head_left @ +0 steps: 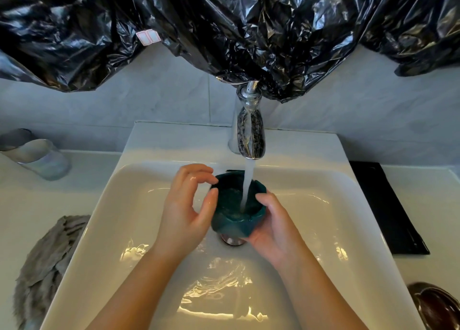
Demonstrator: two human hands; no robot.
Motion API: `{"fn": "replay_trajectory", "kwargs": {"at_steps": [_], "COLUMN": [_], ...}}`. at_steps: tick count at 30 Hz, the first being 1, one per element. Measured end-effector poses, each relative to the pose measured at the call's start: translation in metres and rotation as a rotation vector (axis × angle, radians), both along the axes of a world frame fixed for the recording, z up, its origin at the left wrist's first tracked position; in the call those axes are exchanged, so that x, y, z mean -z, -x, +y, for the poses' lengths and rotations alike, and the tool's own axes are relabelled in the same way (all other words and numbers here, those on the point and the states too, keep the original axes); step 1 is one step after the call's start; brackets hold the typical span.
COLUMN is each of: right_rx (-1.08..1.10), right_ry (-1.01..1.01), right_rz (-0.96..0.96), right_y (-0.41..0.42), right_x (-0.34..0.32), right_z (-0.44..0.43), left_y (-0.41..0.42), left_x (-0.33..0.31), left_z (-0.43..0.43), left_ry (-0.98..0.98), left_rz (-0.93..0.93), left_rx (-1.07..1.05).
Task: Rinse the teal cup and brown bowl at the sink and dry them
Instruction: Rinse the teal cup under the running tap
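The teal cup [235, 220] is upright over the drain of the white sink [139, 187], and water from the chrome tap [250, 128] streams into it. My right hand [273, 227] wraps the cup's right side and base. At the cup's left rim, my left hand [185, 210] has its fingers spread and its fingertips touch the edge. The brown bowl [434, 304] rests on the counter at the lower right, partly cut off by the frame edge.
A grey cloth [47, 262] lies on the counter left of the sink. A clear tumbler [37, 155] stands at the back left. A black mat [388, 210] lies right of the sink. Black plastic sheeting [224, 26] hangs over the wall above the tap.
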State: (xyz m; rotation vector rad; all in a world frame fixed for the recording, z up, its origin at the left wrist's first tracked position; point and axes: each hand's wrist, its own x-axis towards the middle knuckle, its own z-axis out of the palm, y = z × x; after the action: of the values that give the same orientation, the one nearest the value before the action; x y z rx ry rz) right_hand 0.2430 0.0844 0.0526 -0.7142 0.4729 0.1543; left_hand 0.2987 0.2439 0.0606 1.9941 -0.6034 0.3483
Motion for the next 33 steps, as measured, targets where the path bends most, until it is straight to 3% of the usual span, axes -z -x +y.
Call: {"fn": "replay_trajectory", "kwargs": {"at_steps": [6,11,17,23,29,33], "right_rx": [0.116,0.028,0.13,0.132,0.136,0.129], "right_ry": [0.037,0.132,0.015,-0.055,-0.019,-0.028], "right_rz": [0.009,0.033,0.045,0.036,-0.003,-0.066], "right_y": [-0.002,0.0,-0.003,0.005,0.004,0.005], "right_x": [0.002,0.002,-0.003,-0.006,-0.003,-0.003], "right_z": [-0.009,0.001,-0.001,-0.002,0.004,0.004], "left_y": [0.0,0.002,0.0,-0.024,-0.024,-0.005], "left_x": [-0.001,-0.002,-0.03,-0.092,-0.084,-0.069], "left_z": [-0.003,-0.008,-0.021,-0.047,-0.048,-0.035], "left_ry": [0.066,0.027,0.062,-0.097,-0.213,-0.207], "left_rz": [0.02,-0.013,-0.059,-0.288,-0.29,-0.199], "left_rx": [-0.066,-0.029,-0.025,-0.044,-0.238,-0.184]}}
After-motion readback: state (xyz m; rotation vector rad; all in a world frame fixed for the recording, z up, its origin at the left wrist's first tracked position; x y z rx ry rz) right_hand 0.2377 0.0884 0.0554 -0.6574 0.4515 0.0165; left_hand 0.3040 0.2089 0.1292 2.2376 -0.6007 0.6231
